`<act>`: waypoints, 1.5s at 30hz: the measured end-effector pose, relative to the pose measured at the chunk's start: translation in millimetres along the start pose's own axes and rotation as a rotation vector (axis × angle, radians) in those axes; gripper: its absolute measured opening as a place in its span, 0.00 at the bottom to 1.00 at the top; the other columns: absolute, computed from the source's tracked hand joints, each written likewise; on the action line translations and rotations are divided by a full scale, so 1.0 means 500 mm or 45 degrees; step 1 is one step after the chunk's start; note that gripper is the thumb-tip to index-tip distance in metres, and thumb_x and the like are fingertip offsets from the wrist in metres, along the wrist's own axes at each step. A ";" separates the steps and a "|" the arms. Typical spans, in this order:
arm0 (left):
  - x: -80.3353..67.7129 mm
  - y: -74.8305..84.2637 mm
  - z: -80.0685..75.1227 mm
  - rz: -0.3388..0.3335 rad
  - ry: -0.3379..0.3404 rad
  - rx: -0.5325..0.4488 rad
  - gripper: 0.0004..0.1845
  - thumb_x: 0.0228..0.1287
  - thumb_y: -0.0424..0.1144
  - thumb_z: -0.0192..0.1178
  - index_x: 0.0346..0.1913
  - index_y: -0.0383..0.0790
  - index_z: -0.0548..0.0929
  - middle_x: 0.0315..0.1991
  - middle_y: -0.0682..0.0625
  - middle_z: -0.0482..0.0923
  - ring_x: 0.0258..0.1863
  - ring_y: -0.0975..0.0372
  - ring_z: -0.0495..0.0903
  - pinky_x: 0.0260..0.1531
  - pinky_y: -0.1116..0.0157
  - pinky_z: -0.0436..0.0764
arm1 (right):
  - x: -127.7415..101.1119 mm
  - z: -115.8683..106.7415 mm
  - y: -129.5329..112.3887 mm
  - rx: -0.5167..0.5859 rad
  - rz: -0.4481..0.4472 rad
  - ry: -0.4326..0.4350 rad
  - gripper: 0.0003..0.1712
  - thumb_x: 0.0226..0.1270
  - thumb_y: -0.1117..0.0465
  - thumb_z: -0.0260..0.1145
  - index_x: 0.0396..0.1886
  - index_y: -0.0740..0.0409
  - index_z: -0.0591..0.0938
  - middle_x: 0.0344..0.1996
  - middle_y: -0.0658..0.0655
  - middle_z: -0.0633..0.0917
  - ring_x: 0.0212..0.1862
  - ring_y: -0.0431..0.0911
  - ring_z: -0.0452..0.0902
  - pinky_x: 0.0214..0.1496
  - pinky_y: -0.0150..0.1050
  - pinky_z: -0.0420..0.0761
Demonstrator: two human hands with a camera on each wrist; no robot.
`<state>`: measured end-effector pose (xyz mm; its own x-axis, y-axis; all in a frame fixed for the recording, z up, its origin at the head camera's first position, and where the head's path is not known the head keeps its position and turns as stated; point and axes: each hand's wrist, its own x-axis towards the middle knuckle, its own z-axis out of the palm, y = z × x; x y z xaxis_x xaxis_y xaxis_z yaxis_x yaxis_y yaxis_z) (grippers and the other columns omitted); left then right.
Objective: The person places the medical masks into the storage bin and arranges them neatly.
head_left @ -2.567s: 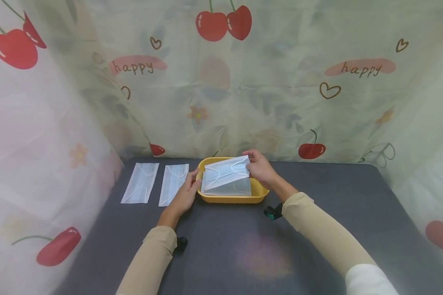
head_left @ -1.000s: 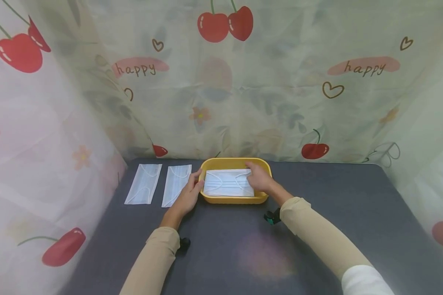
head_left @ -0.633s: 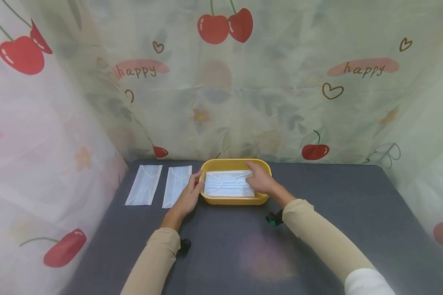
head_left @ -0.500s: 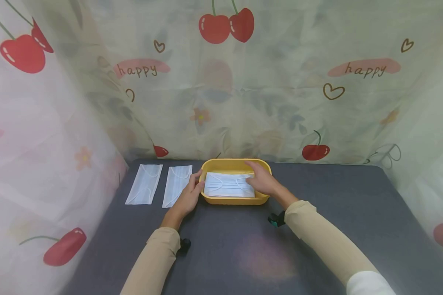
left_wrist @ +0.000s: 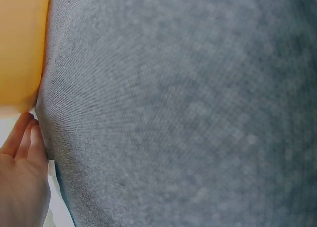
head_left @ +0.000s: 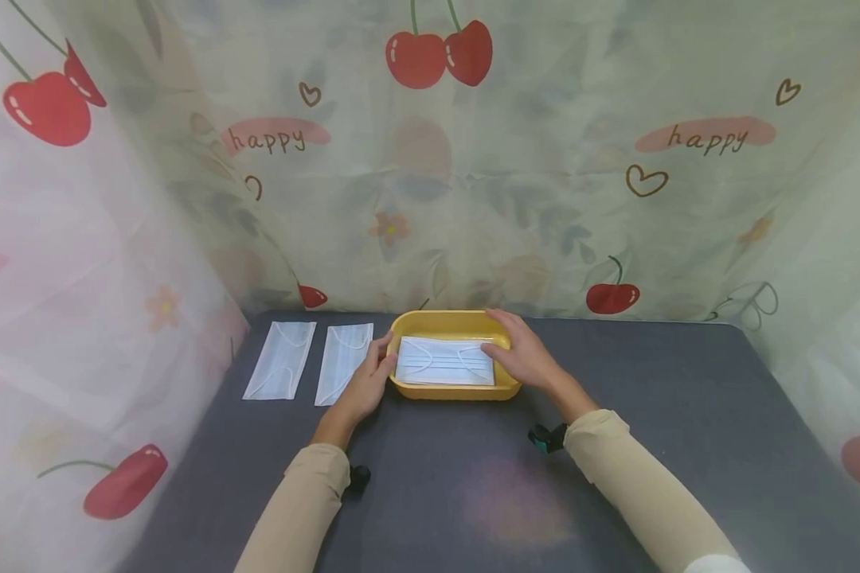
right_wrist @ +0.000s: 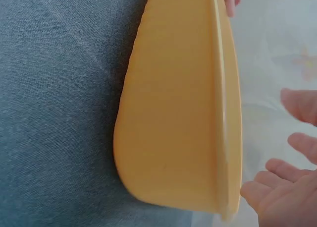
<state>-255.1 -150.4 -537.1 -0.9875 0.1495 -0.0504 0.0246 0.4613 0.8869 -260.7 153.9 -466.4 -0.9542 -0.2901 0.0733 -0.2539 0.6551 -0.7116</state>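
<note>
Pleated mask (head_left: 444, 360) flat in oval yellow plastic tray (head_left: 447, 323); both hands' grip released.

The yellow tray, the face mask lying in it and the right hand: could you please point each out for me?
yellow tray (head_left: 444, 322), head view, bare far inner wall.
face mask (head_left: 440, 362), head view, middle of its pleats.
right hand (head_left: 526, 358), head view, back of the hand.

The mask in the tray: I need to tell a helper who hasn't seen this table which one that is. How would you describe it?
On the dark grey table, find the yellow tray at the back centre, between the left hand and right hand. The white mask lies flat inside it, set crosswise, while the two other masks lie lengthwise on the bare table to the left.
</note>
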 end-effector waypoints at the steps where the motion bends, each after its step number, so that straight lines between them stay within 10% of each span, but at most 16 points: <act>1: 0.000 0.000 0.000 -0.003 0.003 0.000 0.26 0.82 0.53 0.42 0.78 0.58 0.57 0.76 0.45 0.66 0.75 0.50 0.67 0.77 0.45 0.59 | -0.003 0.000 0.004 0.001 0.002 0.016 0.38 0.74 0.55 0.64 0.78 0.59 0.64 0.78 0.65 0.63 0.79 0.61 0.57 0.79 0.62 0.59; 26: -0.002 0.006 0.006 -0.015 0.003 0.008 0.27 0.82 0.54 0.42 0.78 0.60 0.57 0.74 0.43 0.68 0.74 0.49 0.67 0.77 0.44 0.60 | -0.061 -0.006 0.119 0.406 0.133 0.149 0.31 0.74 0.65 0.64 0.74 0.63 0.69 0.78 0.67 0.61 0.78 0.64 0.61 0.78 0.59 0.62; 36: 0.000 0.006 0.004 0.006 -0.034 0.006 0.28 0.82 0.52 0.40 0.80 0.56 0.53 0.80 0.47 0.58 0.78 0.49 0.61 0.79 0.43 0.55 | -0.069 0.006 0.152 0.569 0.280 0.015 0.32 0.79 0.55 0.59 0.78 0.52 0.66 0.80 0.60 0.62 0.79 0.58 0.60 0.77 0.58 0.66; 45: 0.002 0.015 0.000 0.053 -0.010 0.248 0.28 0.83 0.50 0.38 0.80 0.49 0.53 0.83 0.49 0.53 0.82 0.51 0.53 0.80 0.46 0.52 | -0.068 0.019 0.177 0.834 0.328 -0.112 0.31 0.82 0.51 0.54 0.80 0.45 0.60 0.82 0.58 0.55 0.81 0.56 0.56 0.79 0.56 0.61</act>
<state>-255.8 -146.9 -530.3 -0.9838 0.1784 -0.0194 0.0960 0.6147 0.7829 -249.2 215.4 -538.5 -0.9477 -0.2555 -0.1911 0.1522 0.1646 -0.9746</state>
